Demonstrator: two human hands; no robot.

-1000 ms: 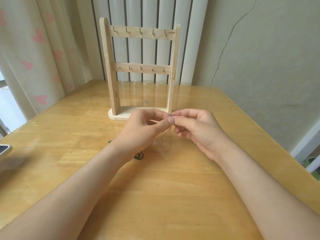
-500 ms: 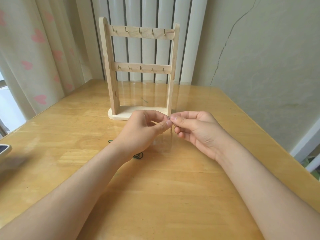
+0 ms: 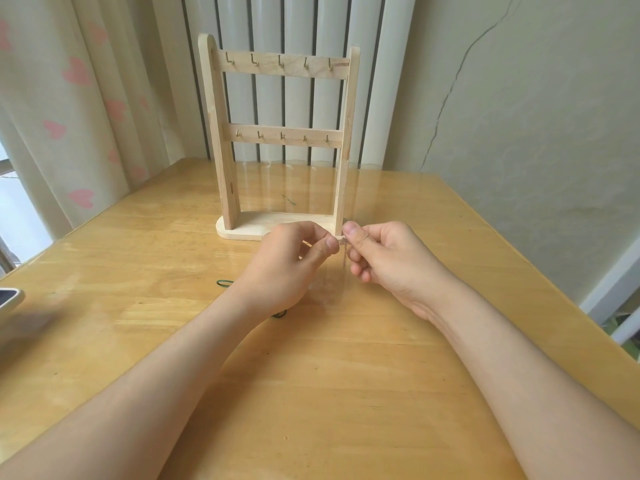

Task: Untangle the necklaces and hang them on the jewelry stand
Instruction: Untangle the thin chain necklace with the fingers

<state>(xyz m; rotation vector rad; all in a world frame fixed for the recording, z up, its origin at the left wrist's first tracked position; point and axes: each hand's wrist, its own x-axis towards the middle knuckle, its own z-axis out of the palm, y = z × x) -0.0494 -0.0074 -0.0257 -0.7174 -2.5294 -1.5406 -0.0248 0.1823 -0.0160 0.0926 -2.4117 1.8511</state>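
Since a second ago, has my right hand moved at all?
No. The right hand still pinches the necklace at the same spot, just in front of the foot of the jewelry stand, by its right post.

Wood table [image 3: 145,237], glossy top w/ reflections. Curtain [image 3: 69,109] on left: cream w/ pink hearts. White vertical-ribbed radiator [image 3: 298,26] at back, center. Pale wall [image 3: 536,133] on right w/ long crack [image 3: 453,86] running top to approx table level. Grey-rimmed obj [image 3: 8,299] on table at left edge, cut off, can't ID.
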